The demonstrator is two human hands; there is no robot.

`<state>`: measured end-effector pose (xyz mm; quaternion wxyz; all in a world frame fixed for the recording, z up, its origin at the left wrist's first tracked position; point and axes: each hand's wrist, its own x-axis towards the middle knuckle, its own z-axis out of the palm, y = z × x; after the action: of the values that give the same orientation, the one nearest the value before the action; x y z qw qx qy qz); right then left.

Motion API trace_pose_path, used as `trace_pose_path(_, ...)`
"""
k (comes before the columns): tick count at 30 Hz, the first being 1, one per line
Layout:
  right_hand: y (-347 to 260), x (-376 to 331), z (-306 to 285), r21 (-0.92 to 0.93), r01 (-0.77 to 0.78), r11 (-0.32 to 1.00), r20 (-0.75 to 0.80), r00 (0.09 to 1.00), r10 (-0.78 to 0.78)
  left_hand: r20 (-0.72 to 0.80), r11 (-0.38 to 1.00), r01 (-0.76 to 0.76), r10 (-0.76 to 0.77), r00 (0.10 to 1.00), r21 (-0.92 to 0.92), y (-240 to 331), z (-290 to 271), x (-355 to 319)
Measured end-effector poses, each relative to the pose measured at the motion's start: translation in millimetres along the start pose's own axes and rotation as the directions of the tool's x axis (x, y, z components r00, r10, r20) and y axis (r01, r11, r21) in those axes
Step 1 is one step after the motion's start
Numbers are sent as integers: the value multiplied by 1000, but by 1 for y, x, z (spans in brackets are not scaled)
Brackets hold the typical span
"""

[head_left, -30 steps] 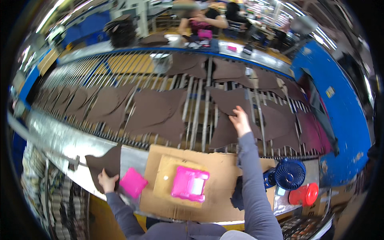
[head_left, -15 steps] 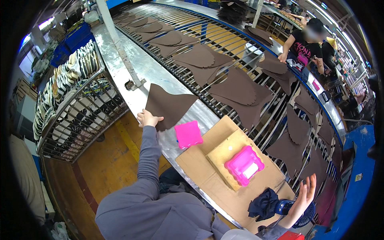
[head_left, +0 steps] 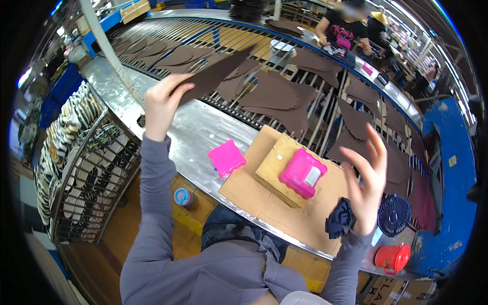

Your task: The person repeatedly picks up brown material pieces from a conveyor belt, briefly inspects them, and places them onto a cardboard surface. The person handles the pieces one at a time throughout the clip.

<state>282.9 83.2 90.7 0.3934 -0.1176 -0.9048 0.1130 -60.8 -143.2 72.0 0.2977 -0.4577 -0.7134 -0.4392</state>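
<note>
One brown piece (head_left: 216, 73) in the left hand's (head_left: 163, 101) pinch

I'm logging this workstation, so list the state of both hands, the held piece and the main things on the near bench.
Left hand: raised, pinching the brown piece.
Brown piece: lifted, held at one end.
Right hand: raised, empty, fingers parted.
Flat pink piece: lying flat.
Pink box: resting on the yellowish block.
Dark cloth: crumpled.
Fan: running or not, unclear.
Red container: looks lidded.
</note>
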Motion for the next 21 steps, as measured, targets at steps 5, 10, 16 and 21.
trace_pose_path(5,-36,59,21,-193,305,932,102,951,-290,284,704,-679,708,647,-208,103,-6,76)
trace_pose_path(10,3,32,24,283,-138,949,49,990,130,297,783,-79,324,898,-617,135,-3,70)
trace_pose_path(16,43,-15,31,363,-318,876,74,947,312,685,788,393,48,727,-473,82,81,-25)
trace_pose_path(21,52,-28,29,306,-183,934,359,931,65,529,772,337,-1,848,-539,60,104,-29)
